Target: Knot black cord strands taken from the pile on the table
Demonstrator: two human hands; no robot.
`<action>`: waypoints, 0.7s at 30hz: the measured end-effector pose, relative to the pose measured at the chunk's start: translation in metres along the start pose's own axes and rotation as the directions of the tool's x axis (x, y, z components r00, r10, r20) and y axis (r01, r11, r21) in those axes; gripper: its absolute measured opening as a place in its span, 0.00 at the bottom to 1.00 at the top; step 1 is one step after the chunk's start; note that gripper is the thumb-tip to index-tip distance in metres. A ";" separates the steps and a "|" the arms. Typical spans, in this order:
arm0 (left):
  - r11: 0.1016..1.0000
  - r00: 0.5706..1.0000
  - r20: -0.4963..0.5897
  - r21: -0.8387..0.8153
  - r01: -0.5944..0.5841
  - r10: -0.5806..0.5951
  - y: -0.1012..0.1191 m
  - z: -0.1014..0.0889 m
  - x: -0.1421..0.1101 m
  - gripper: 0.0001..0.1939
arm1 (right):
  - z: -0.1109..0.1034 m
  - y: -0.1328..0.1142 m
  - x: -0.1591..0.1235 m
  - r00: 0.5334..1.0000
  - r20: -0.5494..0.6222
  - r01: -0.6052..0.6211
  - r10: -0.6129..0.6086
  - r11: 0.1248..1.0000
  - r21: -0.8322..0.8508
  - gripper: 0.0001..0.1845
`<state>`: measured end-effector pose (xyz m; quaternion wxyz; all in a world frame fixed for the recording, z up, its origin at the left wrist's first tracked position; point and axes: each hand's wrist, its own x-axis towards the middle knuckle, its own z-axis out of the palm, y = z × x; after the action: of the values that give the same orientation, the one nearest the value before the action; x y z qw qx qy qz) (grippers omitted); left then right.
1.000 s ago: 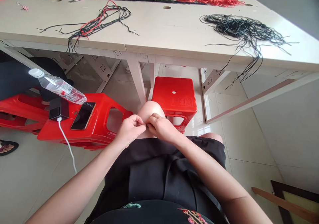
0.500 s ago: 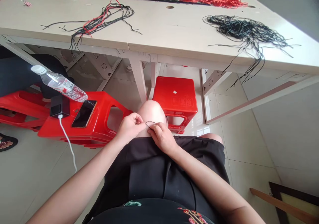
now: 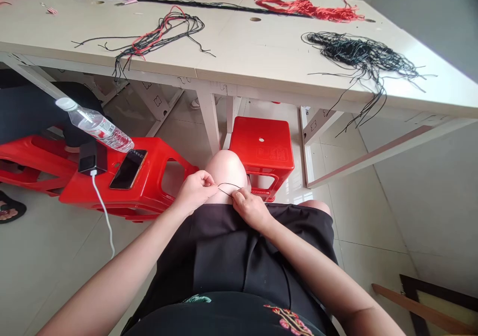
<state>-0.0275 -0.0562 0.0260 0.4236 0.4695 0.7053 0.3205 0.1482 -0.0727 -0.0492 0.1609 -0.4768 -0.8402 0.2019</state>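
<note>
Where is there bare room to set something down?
Bare: the front of the table between the red-and-black cords and black cord heap; also the stool just beyond the knee. Crowded: the left stool bearing bottle, phone and black box; between left hand and right hand, a thin black cord.

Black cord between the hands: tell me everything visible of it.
The cord is thin, dark and thread-like. The left hand pinches it; two strands, the upper one bowed, run to the right hand, which also grips it. It shows against the bare knee; whether they touch is unclear. Its ends are not discernible.
</note>
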 end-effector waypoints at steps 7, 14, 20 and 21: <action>0.999 0.998 -0.012 0.005 -0.054 0.054 -0.003 0.002 -0.002 0.07 | -0.003 -0.001 -0.007 0.988 -0.127 -0.076 0.089 0.992 0.101 0.13; 0.981 0.991 0.000 0.139 -0.132 0.133 0.002 0.008 -0.008 0.06 | 0.008 -0.028 0.037 0.870 -0.298 -0.244 0.393 0.868 0.433 0.33; 0.984 0.985 -0.055 0.076 -0.161 0.165 0.007 0.014 0.001 0.07 | 0.012 -0.027 0.066 0.841 -0.220 -0.345 0.493 0.804 0.485 0.32; 0.985 0.984 -0.056 0.048 -0.167 0.170 0.008 0.015 0.005 0.08 | 0.010 -0.026 0.068 0.837 -0.216 -0.353 0.503 0.798 0.489 0.32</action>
<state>-0.0120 -0.0484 0.0247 0.3634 0.5266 0.6822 0.3540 0.0909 -0.0275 -0.0399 0.3514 -0.6365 -0.6025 0.3293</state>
